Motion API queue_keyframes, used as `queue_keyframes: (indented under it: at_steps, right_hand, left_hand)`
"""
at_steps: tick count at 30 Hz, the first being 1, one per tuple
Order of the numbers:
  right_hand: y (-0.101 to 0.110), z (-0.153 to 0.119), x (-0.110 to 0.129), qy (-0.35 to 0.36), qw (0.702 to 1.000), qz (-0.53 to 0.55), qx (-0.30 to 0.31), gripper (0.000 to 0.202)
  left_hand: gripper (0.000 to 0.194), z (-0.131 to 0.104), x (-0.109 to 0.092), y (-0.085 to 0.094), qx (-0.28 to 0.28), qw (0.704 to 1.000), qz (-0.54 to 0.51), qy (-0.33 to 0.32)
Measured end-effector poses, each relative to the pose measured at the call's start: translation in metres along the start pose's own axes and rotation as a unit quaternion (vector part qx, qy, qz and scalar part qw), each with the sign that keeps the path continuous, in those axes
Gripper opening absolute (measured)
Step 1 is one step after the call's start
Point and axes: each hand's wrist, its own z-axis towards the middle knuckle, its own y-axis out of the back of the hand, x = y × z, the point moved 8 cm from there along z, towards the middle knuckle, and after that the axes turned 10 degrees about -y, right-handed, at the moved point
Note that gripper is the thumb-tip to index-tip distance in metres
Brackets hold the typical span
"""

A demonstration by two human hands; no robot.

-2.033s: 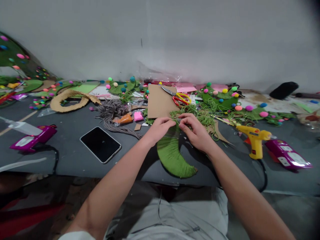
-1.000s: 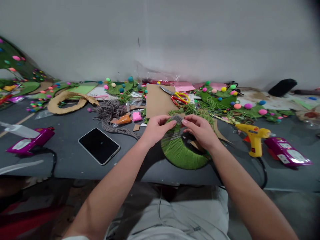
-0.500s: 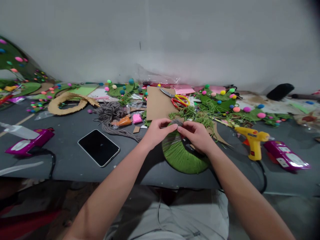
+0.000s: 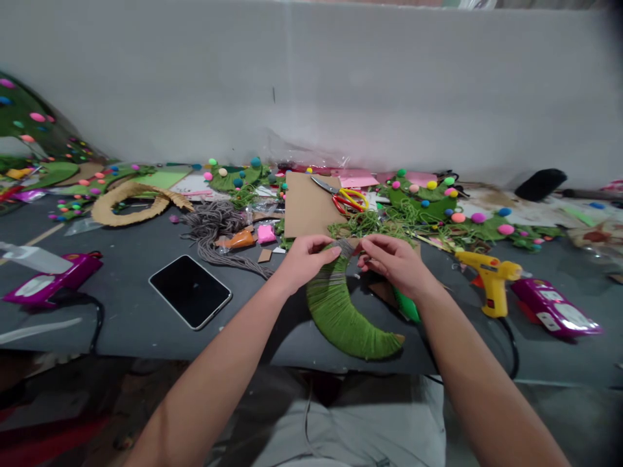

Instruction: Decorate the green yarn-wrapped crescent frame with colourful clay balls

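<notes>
A curved form wrapped in green yarn [image 4: 341, 314] lies at the middle of the table, its lower tip pointing right and showing a bit of tan. Grey yarn [image 4: 346, 246] is wound round its upper end. My left hand [image 4: 311, 259] pinches that upper end between thumb and fingers. Just right of it, my right hand [image 4: 389, 263] is closed, fingertips together beside the grey yarn; what it holds is too small to make out. Beyond the hands, scissors with red and yellow handles [image 4: 348, 198] rest on a cardboard sheet [image 4: 306, 207].
A phone [image 4: 191, 292], a grey yarn bundle [image 4: 217, 224] and a tan ring [image 4: 129, 204] lie to the left. At right are a yellow glue gun [image 4: 494, 279] and a purple device [image 4: 557, 308]; another purple device [image 4: 53, 279] is at far left. Green pieces with pompoms line the wall.
The green form has swung into fuller view, its lower tip now showing. My right hand has moved slightly right, away from my left hand. The camera view has tilted up a little.
</notes>
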Motion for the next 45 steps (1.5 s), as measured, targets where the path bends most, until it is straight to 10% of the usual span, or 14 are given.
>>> queue_keyframes:
  at_steps: [45]
  right_hand:
    - [-0.009,-0.006,0.011,0.065,0.995,-0.039,-0.068,0.028]
  left_hand:
    - [0.036,-0.003,0.008,-0.003,-0.001,0.997,-0.049,0.064]
